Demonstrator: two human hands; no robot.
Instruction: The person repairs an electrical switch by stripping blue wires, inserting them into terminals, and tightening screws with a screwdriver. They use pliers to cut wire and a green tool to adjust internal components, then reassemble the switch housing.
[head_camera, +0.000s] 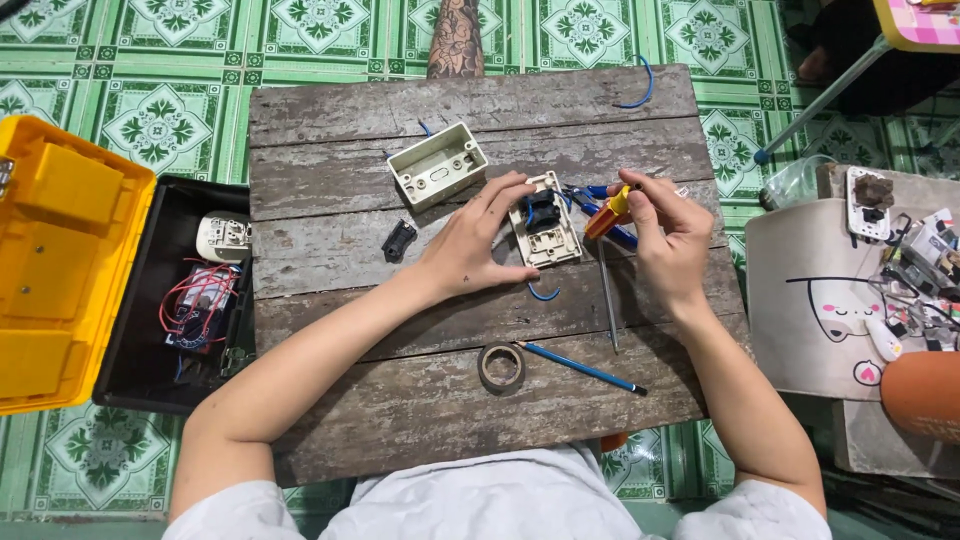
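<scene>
My left hand (478, 240) grips a cream switch plate (546, 228) lying face down on a weathered wooden board (420, 420); a black module with blue wires sits in it. My right hand (668, 232) holds a small screwdriver with a yellow and orange handle (611, 213), its tip at the plate's right side. Blue-handled pliers (600, 205) lie under that hand. A cream mounting box (437, 165) stands upright behind my left hand, and a small black part (399, 240) lies to its left.
A long thin metal rod (609, 300), a blue pencil (582, 368) and a roll of dark tape (501, 366) lie near the board's front. An open yellow and black toolbox (75, 265) sits left. A cluttered cloth-covered stand (820, 300) is right. A tattooed leg (456, 38) stands beyond.
</scene>
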